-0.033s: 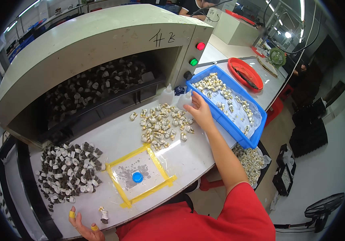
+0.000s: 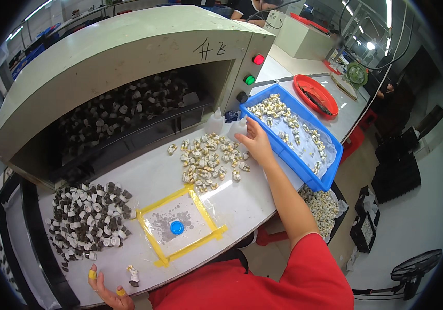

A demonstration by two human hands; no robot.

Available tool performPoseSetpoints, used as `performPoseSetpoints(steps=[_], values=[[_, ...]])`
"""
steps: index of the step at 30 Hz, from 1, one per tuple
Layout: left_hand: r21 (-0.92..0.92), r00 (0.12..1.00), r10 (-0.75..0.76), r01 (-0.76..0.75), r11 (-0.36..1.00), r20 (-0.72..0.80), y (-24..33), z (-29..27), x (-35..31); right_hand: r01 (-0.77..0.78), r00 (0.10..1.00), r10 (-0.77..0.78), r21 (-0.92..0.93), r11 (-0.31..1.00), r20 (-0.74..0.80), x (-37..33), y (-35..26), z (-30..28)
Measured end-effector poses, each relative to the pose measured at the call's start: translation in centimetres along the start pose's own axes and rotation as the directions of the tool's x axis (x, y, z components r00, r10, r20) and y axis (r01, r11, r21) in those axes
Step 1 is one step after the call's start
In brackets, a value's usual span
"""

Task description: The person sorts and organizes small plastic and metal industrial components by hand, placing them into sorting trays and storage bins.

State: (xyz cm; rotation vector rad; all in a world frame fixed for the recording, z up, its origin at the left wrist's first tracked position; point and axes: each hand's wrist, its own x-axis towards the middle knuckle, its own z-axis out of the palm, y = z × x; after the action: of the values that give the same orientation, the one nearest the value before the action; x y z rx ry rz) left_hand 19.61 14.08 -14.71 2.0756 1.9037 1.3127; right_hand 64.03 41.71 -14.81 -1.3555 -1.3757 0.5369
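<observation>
My right hand [image 2: 256, 140] is wrapped round a translucent white squeeze bottle [image 2: 237, 128] beside the blue tray. A second squeeze bottle [image 2: 214, 123] stands just left of it. At the table's near edge my left hand [image 2: 110, 293] has its fingers apart, with yellow tape on two of them, and holds nothing. Beside it lies a small white-and-dark figurine [image 2: 133, 276]. Several small white-and-gold pieces [image 2: 206, 160] are heaped mid-table. Dark-and-white pieces [image 2: 90, 219] form a pile at left. A blue cap [image 2: 177, 227] sits on a wet-spotted sheet [image 2: 162, 248] edged with yellow tape.
A pale arched machine [image 2: 144, 44] with a dark bin of pieces stands behind. The blue tray [image 2: 304, 178] holds white-and-gold pieces; a red dish [image 2: 330, 95] lies beyond. Below right are a heap of pieces [image 2: 318, 209] and a fan [image 2: 415, 274]. Another person [image 2: 247, 10] sits far back.
</observation>
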Motion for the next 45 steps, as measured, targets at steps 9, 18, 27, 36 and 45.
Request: performPoseSetpoints(steps=[9, 18, 27, 36, 45], values=[[-0.048, 0.998, -0.063, 0.062, 0.997, -0.012, -0.7, -0.5, -1.1, -0.281, 0.960, 0.246, 0.457, 0.844, 0.134, -1.3, -5.4, -0.3], [-0.048, 0.999, -0.033, 0.032, 0.998, -0.007, -0.8, -0.7, -2.3, -0.421, 0.834, 0.116, 0.486, 0.766, 0.540, -7.4, -10.9, 1.2], [-0.045, 0.999, 0.046, -0.046, 0.998, -0.001, -0.3, -0.8, -1.4, 0.295, 0.517, -0.005, -0.173, 0.940, 0.856, -12.8, -13.4, 2.6], [-0.042, 0.998, 0.068, -0.068, 0.997, -0.007, -0.5, -1.1, -1.7, 0.672, 0.418, -0.086, -0.244, 0.699, 0.904, -13.0, -15.2, 3.2], [-0.064, 0.999, 0.052, -0.052, 0.997, 0.003, -0.3, -0.9, -1.6, 0.766, 0.343, -0.054, -0.246, 0.594, 0.938, -12.1, -17.3, 3.6]])
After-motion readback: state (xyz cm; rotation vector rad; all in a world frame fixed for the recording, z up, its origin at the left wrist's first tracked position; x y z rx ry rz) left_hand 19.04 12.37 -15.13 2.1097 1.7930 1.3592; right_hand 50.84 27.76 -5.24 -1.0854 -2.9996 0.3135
